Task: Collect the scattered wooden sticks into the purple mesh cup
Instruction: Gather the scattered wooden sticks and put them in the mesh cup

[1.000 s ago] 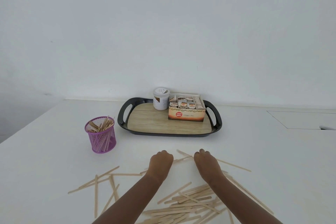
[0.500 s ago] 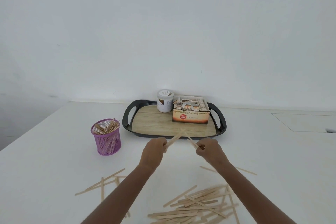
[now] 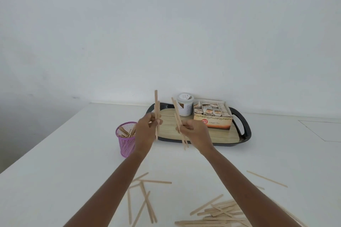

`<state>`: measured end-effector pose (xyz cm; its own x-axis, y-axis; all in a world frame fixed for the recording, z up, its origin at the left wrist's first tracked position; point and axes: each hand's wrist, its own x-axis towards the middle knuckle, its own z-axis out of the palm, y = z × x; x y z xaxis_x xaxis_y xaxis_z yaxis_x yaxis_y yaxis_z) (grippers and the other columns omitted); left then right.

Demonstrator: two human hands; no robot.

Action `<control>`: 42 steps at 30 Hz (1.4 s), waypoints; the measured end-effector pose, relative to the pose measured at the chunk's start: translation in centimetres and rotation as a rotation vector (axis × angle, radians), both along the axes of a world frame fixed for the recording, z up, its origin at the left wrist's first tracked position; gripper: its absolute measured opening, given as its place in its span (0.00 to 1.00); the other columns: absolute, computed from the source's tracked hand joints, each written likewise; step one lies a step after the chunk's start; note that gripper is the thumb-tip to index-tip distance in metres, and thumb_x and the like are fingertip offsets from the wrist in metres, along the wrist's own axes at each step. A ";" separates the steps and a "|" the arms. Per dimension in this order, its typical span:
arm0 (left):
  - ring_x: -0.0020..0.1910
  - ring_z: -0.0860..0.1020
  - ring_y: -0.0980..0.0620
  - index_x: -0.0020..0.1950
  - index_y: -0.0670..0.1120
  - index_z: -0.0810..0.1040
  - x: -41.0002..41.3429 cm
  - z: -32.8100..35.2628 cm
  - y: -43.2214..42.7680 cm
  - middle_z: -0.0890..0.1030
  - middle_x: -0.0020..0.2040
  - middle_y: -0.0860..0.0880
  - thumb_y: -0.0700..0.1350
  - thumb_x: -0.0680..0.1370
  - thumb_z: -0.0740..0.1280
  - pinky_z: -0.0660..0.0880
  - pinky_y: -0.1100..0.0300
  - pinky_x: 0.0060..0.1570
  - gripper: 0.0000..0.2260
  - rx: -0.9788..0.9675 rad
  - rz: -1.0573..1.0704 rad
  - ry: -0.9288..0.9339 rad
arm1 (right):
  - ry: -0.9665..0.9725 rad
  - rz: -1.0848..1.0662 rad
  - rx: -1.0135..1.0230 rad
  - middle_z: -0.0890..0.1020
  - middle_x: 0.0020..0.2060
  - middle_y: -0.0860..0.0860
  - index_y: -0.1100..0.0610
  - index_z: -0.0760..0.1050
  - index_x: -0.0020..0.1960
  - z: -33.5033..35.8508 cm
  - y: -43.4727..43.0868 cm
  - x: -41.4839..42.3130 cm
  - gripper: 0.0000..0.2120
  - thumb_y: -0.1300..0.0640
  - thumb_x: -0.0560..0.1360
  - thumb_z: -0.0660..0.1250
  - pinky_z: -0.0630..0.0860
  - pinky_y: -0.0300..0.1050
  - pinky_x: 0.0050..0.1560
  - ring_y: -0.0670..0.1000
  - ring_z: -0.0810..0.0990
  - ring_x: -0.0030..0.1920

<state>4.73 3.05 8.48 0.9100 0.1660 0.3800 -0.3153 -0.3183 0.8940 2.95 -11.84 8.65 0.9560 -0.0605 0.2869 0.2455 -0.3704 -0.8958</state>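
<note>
Purple mesh cup holds sticks; left hand and right hand each grip more.

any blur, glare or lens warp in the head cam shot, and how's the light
Head view, light: soft, even, no glare on the white table, barely any shadow by the purple mesh cup. Head view, distortion: wide-angle stretch splays the scattered wooden sticks near the bottom edge. Head view, focus: tea box lettering reads; held wooden sticks in left hand and right hand slightly soft.

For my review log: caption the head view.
Left hand and right hand each grip sticks near the purple mesh cup.
</note>
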 end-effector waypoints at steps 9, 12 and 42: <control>0.46 0.79 0.50 0.51 0.36 0.77 2.9 3.1 6.8 0.81 0.46 0.46 0.33 0.76 0.63 0.73 0.76 0.41 0.06 -0.087 0.139 -0.120 | -0.073 0.072 0.360 0.82 0.41 0.56 0.66 0.80 0.47 3.3 7.3 3.8 0.09 0.69 0.72 0.62 0.77 0.28 0.41 0.38 0.81 0.34; 0.47 0.79 0.49 0.52 0.35 0.77 3.7 2.6 8.1 0.83 0.49 0.41 0.33 0.77 0.63 0.73 0.63 0.50 0.06 -0.058 0.166 -0.090 | -0.092 0.093 0.437 0.82 0.42 0.56 0.67 0.79 0.49 3.6 9.6 5.2 0.09 0.69 0.72 0.63 0.77 0.27 0.42 0.37 0.81 0.34; 0.73 0.62 0.48 0.71 0.42 0.63 5.6 -2.1 10.3 0.66 0.72 0.44 0.40 0.77 0.65 0.58 0.69 0.62 0.24 0.116 0.060 0.080 | 0.164 0.078 0.060 0.74 0.64 0.53 0.57 0.67 0.67 -1.1 12.9 9.0 0.25 0.68 0.71 0.63 0.70 0.26 0.40 0.47 0.72 0.60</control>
<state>10.37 13.36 6.36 0.9278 0.1801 0.3266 -0.2220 -0.4370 0.8717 11.98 1.09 7.53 0.9922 0.0035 0.1249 0.1202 -0.3010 -0.9460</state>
